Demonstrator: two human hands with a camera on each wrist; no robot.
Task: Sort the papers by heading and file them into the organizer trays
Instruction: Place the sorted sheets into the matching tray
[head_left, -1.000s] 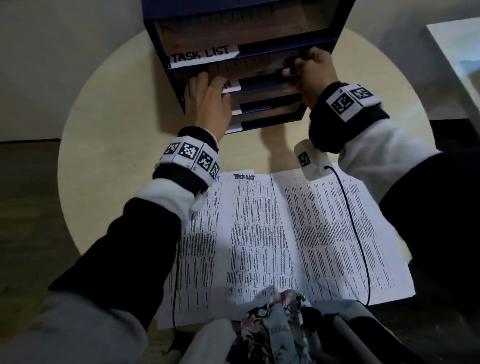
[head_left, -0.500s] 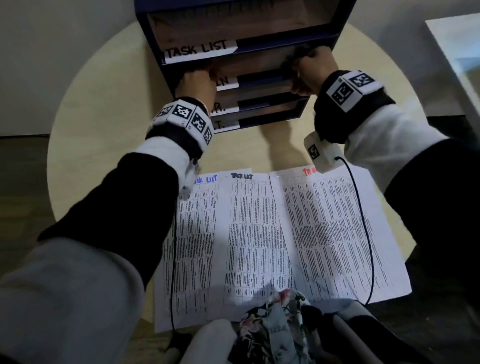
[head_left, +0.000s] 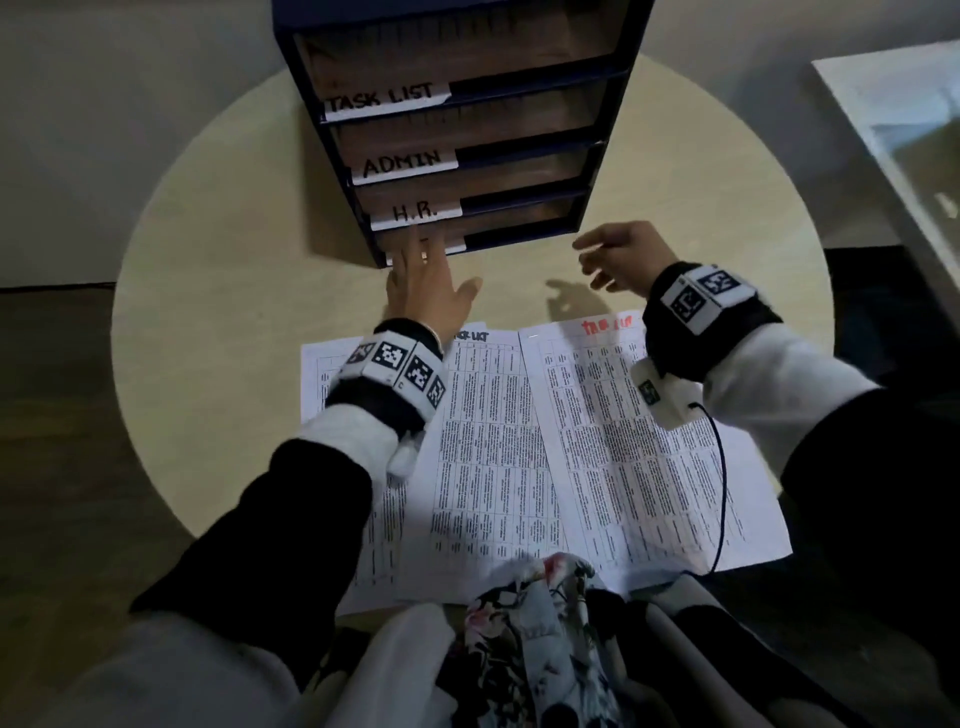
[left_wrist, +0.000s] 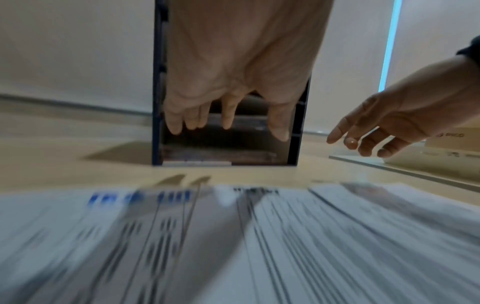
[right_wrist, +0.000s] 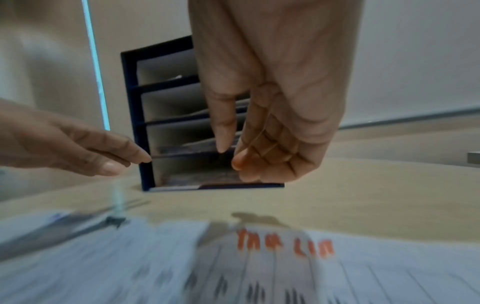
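Both hands are empty: the left hand (head_left: 428, 291) has straight fingers reaching toward the bottom tray front of the organizer (head_left: 597, 156), and the right hand (head_left: 621, 254) hangs loosely curled, holding nothing, above the round table (head_left: 218, 260). For the next pick, judge the heading first, slide one sheet off the three overlapping papers (head_left: 519, 457) lying near the table's front edge, and feed it flat into the matching tray. Tray labels read "TASK LIST", "ADMIN" and "H.R."; the lowest label is hidden, and the middle sheet's heading appears to read "TASK LIST".
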